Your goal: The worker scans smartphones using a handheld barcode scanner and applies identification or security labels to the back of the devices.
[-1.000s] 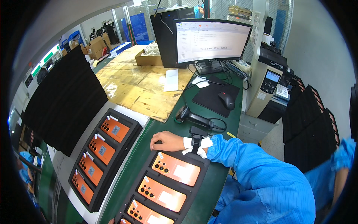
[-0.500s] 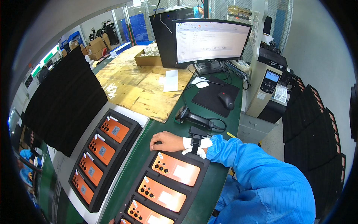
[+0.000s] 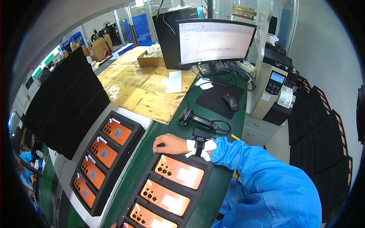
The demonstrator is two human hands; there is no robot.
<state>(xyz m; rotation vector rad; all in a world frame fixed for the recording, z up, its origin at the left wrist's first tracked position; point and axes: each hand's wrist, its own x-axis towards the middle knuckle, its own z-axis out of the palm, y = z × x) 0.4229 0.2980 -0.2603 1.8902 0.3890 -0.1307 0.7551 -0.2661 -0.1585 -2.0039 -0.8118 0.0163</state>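
My right hand [image 3: 170, 144] is closed at the far end of a black foam tray [image 3: 208, 178], its fingers curled down over the edge. A blue sleeve, white wrapping and a black strap with a small device cover that arm and wrist. In the tray, orange phones [image 3: 178, 172] lie back up, with camera lenses at the left, small white tabs and pale rectangular labels. Only a sliver of my left hand [image 3: 114, 225] shows at the bottom edge beside the tray; its fingers are hidden.
Left of my tray, another black tray [image 3: 110, 178] holds orange phones with coded labels. Beyond my right hand lie a barcode scanner [image 3: 199, 121] and mouse [image 3: 230, 102], before a monitor [image 3: 216, 41]. A label printer [image 3: 272, 87] stands right, near stacked black trays [image 3: 315, 125].
The printed white label strip hangs further out of the printer, lower than before. My hands and both trays have stayed where they were.
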